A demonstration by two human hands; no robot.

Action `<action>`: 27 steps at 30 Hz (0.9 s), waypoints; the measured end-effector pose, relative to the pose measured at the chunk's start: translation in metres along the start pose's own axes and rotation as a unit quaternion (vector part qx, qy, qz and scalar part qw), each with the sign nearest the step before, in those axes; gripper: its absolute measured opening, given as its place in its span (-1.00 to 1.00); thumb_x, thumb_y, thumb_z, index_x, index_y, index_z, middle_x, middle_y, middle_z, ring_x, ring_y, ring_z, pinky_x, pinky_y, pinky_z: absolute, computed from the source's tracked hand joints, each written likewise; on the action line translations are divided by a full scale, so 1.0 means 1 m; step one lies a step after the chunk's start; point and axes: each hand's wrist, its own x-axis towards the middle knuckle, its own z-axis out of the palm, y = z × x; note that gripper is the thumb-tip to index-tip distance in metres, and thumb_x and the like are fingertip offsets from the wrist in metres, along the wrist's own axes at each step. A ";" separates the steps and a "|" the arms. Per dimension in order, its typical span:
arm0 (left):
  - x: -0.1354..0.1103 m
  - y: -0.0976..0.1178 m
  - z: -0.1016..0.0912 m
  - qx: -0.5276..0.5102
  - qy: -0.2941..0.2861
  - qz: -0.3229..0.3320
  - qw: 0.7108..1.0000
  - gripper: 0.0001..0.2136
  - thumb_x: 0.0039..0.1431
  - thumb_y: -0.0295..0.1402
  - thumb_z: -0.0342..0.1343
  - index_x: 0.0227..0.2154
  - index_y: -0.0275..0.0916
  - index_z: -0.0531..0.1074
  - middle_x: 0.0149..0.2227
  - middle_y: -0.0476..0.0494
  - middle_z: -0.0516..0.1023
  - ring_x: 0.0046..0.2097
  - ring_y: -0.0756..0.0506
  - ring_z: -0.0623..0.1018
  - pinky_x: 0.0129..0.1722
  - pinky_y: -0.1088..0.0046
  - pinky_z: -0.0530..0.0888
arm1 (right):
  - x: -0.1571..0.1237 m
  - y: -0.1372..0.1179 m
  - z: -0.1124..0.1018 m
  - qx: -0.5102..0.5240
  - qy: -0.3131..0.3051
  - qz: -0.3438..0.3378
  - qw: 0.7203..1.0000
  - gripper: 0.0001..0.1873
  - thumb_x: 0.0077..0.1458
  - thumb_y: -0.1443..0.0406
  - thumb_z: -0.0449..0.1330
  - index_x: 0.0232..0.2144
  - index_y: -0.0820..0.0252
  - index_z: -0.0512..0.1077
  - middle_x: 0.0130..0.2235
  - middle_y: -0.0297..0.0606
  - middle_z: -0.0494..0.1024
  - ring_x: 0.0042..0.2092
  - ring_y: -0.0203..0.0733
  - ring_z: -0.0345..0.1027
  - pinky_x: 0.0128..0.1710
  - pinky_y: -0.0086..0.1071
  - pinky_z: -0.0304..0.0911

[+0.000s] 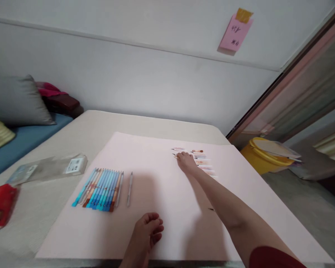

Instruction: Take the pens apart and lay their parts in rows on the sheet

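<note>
My right hand reaches far across a pale pink sheet to a short row of small pens laid side by side. Its fingers are pinched on one pen at the near-left end of that row, whose dark tip sticks out to the left. My left hand rests on the near part of the sheet with its fingers curled in; nothing shows in them. To its left lies a tight row of blue and orange pens, with one grey pen lying apart beside it.
The sheet covers a beige surface. Clear plastic packaging and a red bag lie at the left. A grey pillow is behind them. A yellow bucket stands on the floor at the right. A pink note hangs on the wall.
</note>
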 end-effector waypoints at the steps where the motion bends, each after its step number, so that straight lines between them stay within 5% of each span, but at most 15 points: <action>1: 0.000 0.000 0.000 0.001 0.002 0.000 1.000 -0.74 -0.07 -0.37 0.17 -0.27 -0.30 0.34 -0.27 -0.20 0.47 -0.31 -0.02 0.48 -0.30 0.46 0.36 | 0.000 0.001 -0.001 -0.001 0.000 0.002 1.000 -0.70 0.22 0.29 -0.11 -0.08 0.16 0.32 -0.07 -0.10 0.38 -0.05 -0.08 0.20 -0.12 -0.29 -0.01; 13: -0.002 0.005 0.002 0.004 -0.006 0.003 1.000 -0.76 -0.07 -0.38 0.15 -0.29 -0.28 0.32 -0.29 -0.15 0.46 -0.32 0.00 0.47 -0.32 0.49 0.35 | -0.008 0.041 -0.015 -0.011 -0.017 0.064 0.998 -0.74 0.15 0.37 -0.07 -0.25 0.23 0.40 -0.16 -0.09 0.44 -0.16 -0.15 0.28 -0.31 -0.41 0.02; 27: -0.011 0.011 0.005 -0.004 -0.003 -0.007 1.000 -0.75 -0.12 -0.38 0.20 -0.33 -0.27 0.33 -0.33 -0.10 0.45 -0.35 0.02 0.46 -0.34 0.51 0.35 | -0.007 0.008 -0.004 -0.034 0.005 -0.023 0.999 -0.77 0.17 0.32 -0.06 -0.24 0.19 0.38 -0.15 -0.13 0.47 -0.09 -0.10 0.22 -0.18 -0.32 -0.02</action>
